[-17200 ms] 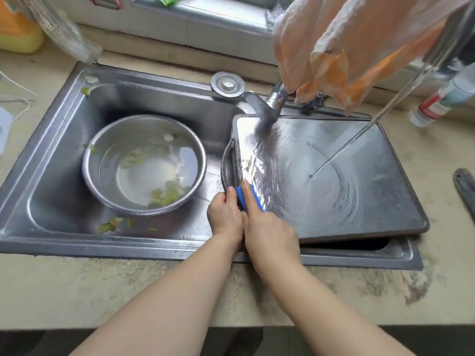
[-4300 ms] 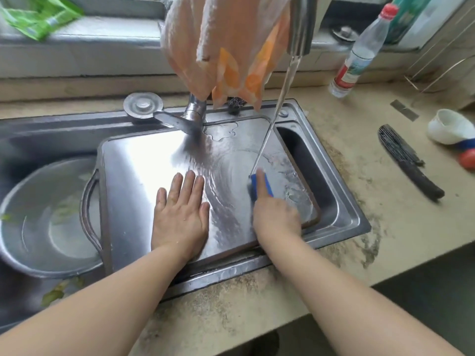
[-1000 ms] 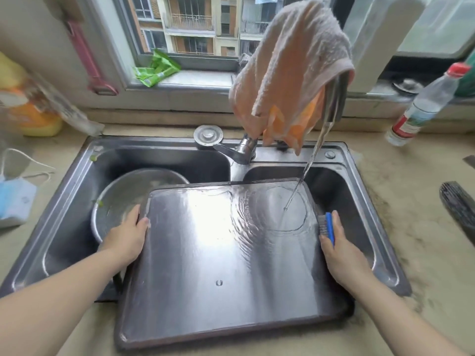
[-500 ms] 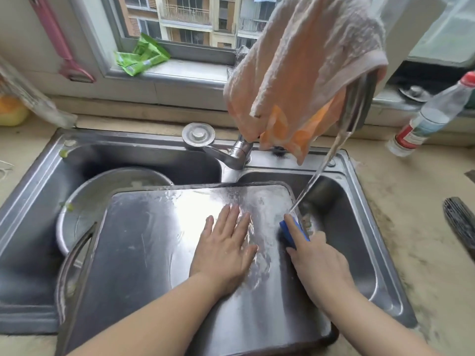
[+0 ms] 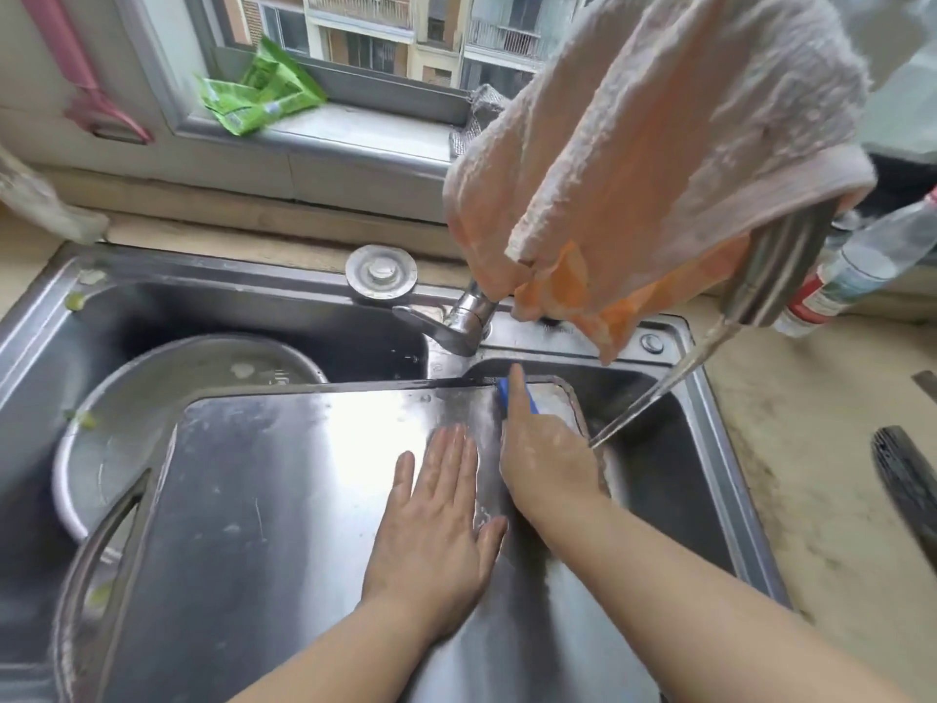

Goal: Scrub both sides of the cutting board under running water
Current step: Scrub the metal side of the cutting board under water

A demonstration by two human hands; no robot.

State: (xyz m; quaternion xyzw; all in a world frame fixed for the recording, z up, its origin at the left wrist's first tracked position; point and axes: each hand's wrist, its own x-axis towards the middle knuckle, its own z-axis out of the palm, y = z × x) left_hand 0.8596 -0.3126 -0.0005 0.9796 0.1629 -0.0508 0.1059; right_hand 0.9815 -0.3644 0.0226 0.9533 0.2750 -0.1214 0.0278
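A steel cutting board (image 5: 263, 499) with a loop handle on its left end lies flat across the sink (image 5: 730, 479). My left hand (image 5: 436, 525) presses flat on the board's middle, fingers straight. My right hand (image 5: 542, 459) grips a blue scrub brush (image 5: 514, 395) at the board's far right corner, index finger stretched along its back. A thin stream of water (image 5: 649, 403) falls from the faucet spout (image 5: 776, 276) and lands just right of my right hand at the board's right edge.
A steel bowl (image 5: 167, 388) with green scraps sits in the left basin, partly under the board. A peach towel (image 5: 654, 144) hangs over the faucet. A plastic bottle (image 5: 862, 266) and a dark knife (image 5: 907, 479) are on the counter at right.
My right hand has pushed the brush away from me to the board's far right corner. My left hand stays flat on the board. The camera has moved closer.
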